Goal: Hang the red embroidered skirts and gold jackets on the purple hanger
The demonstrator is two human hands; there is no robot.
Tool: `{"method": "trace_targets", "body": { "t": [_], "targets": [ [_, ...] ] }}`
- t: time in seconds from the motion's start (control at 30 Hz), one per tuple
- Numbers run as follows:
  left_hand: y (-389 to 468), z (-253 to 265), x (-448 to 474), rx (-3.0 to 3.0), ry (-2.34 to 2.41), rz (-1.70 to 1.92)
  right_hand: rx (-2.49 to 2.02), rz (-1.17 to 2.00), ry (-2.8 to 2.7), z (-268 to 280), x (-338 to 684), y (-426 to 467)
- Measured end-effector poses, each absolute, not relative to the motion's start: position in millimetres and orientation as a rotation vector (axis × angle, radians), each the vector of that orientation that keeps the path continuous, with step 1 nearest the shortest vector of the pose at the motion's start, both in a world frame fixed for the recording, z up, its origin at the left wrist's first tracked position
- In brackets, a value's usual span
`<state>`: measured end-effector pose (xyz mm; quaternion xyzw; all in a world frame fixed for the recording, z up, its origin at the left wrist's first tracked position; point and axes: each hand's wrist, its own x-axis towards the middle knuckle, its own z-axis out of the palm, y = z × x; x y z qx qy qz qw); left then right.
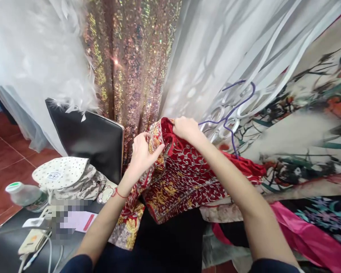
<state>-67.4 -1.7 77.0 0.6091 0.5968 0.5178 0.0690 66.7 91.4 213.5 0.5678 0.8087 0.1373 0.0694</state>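
A red garment (184,174) with gold and silver embroidery lies across my lap, its banded, patterned edge (155,138) raised in front of me. My left hand (142,153) grips this edge from the left, thumb stretched along the outside. On the other side my right hand (186,128) holds the opening's upper rim, its fingertips hidden in the red lining. A small red tie (174,143) hangs between the hands. An embroidered end (127,231) of the cloth hangs below my left forearm. Just right of the garment is a purple hanger (230,113), its lower part hidden behind the cloth and my arm.
At left, a black chair (85,140) holds a dotted cloth hat (61,172), a bottle (25,195), a power strip (32,240) and cables. Behind hang a sequined cloth (133,57), white feathers (36,49) and white hangers (290,64). Floral fabric (301,140) fills the right.
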Motion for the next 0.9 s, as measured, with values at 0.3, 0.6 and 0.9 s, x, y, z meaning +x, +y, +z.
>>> {"method": "trace_targets", "body": {
  "t": [0.3,0.6,0.9],
  "targets": [
    [-15,48,0,1.646,2.013,2.04,1.762,0.561,2.637,178,87,75],
    [-41,-23,51,1.542,1.787,1.538,1.716,0.54,2.699,176,88,82],
    [13,-19,-41,0.834,2.519,1.734,1.654,0.529,2.784,176,94,80]
  ]
}}
